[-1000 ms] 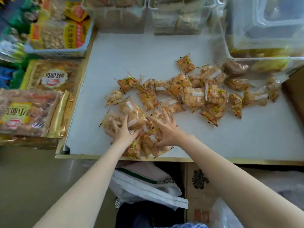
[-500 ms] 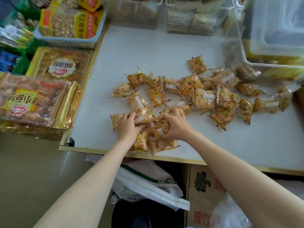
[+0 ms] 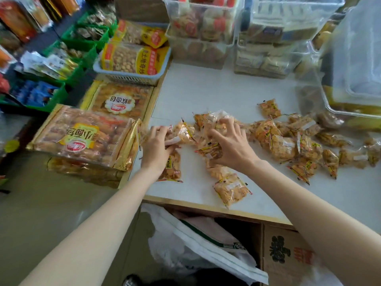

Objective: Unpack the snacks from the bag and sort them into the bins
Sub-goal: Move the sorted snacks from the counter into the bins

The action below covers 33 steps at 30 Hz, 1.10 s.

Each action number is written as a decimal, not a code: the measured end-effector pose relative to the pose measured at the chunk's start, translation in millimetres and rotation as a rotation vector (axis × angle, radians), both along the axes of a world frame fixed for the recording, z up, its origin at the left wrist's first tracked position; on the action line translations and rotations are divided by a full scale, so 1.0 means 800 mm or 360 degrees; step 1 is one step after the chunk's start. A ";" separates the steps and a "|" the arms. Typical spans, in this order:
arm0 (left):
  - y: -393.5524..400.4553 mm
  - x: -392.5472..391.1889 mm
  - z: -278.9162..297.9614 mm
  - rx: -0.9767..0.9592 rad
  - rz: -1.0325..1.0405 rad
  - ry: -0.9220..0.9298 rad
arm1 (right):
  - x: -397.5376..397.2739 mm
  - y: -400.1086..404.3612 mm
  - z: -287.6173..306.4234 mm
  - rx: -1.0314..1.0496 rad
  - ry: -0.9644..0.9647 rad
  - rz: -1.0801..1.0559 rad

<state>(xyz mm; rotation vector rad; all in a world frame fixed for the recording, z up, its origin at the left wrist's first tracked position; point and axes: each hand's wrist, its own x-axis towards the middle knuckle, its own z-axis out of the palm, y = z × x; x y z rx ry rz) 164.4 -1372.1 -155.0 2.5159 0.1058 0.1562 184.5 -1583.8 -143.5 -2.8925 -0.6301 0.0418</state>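
Note:
Several small clear snack packets (image 3: 284, 145) with yellow print lie spread over the white table (image 3: 206, 91). My left hand (image 3: 155, 146) grips a bunch of packets at the left end of the pile, fingers curled round them. My right hand (image 3: 231, 145) curls over another handful (image 3: 212, 122) in the middle of the pile. One packet (image 3: 232, 189) lies alone near the table's front edge, and another (image 3: 172, 169) lies under my left wrist. A clear bin (image 3: 350, 79) stands at the right, tilted over the table.
Stacked clear bins (image 3: 201, 32) (image 3: 268, 42) with snacks stand at the back. Large bread packs (image 3: 82, 137) and a basket of nuts (image 3: 132, 60) lie to the left, green crates (image 3: 51, 65) beyond. A white bag (image 3: 206, 246) and a cardboard box (image 3: 288, 254) sit below the table.
Both hands have moved away from the front edge and up into the pile, closing round handfuls of packets. The camera has shifted, showing more of the left shelves.

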 end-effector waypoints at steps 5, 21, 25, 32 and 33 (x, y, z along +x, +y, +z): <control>0.145 -0.028 0.015 0.0121 0.0043 -0.0116 | -0.006 0.146 0.029 -0.0070 -0.0105 0.0152; 0.707 -0.138 0.055 0.0049 0.0670 0.0026 | -0.025 0.750 0.068 0.0339 0.0064 0.0576; 0.762 -0.096 0.041 0.0069 0.0615 0.0109 | 0.024 0.791 0.042 0.0357 0.0109 0.0482; 0.880 0.062 0.001 0.0115 0.0468 0.0315 | 0.181 0.889 -0.029 0.0350 0.0286 0.0104; 0.900 0.090 -0.002 0.0137 0.0440 0.0332 | 0.207 0.910 -0.036 0.0338 0.0316 0.0108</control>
